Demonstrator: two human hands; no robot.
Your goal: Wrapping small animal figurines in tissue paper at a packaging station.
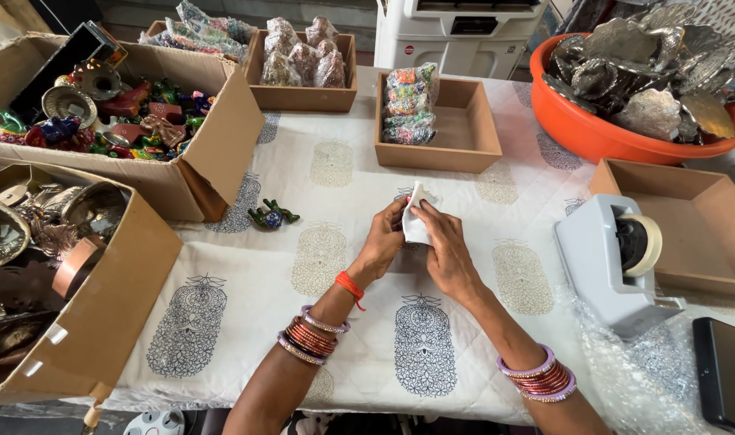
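Both my hands meet over the middle of the table around a small white wrapped bundle [417, 216]. My left hand [381, 240] grips its left side, fingers curled around it. My right hand [445, 248] holds its right side, fingertips pressed on the white wrap. What lies inside the wrap is hidden. A small green and blue painted figurine [272, 215] lies on the printed white tablecloth [247, 298] to the left of my hands, apart from them.
Cardboard boxes of painted ornaments [134, 113] and metal pieces [45, 242] stand at the left. Brown trays [472, 133] with wrapped items sit at the back. An orange tub of silver dishes [625, 133], a grey tape dispenser [617, 258], bubble wrap [641, 362] and an empty tray [706, 234] are at the right.
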